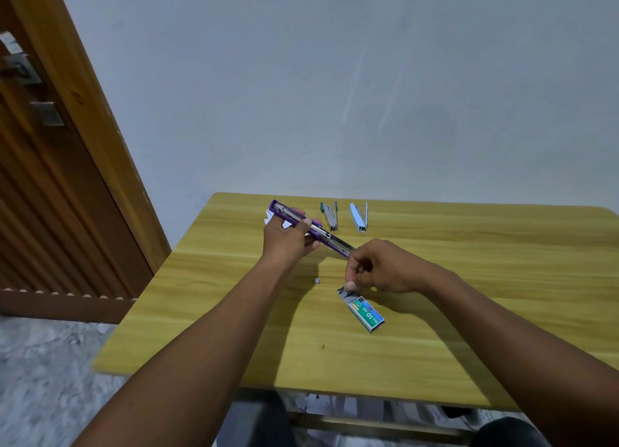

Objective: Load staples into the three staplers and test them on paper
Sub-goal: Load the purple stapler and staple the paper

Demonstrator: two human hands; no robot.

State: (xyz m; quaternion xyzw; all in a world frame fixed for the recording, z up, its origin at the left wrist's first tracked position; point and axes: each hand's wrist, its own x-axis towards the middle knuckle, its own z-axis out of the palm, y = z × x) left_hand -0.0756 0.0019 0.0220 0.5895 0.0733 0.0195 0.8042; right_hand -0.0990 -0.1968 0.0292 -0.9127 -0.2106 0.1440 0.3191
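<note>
Purple stapler (311, 229) is gripped in the left hand (284, 242), opened out with the channel up. Its long axis runs 10 o'clock to 4 o'clock, and the near end lies just beside the right hand (378, 265). Right fingertips are curled at the open mouth of the staple box (363, 311) on the table (469, 279); whether a strip is pinched cannot be told. Label is read: "No.10-1M". Right hand is judged nearer for loading. Green stapler (330, 216) and pale blue stapler (359, 217) are lying at 12 o'clock.
</note>
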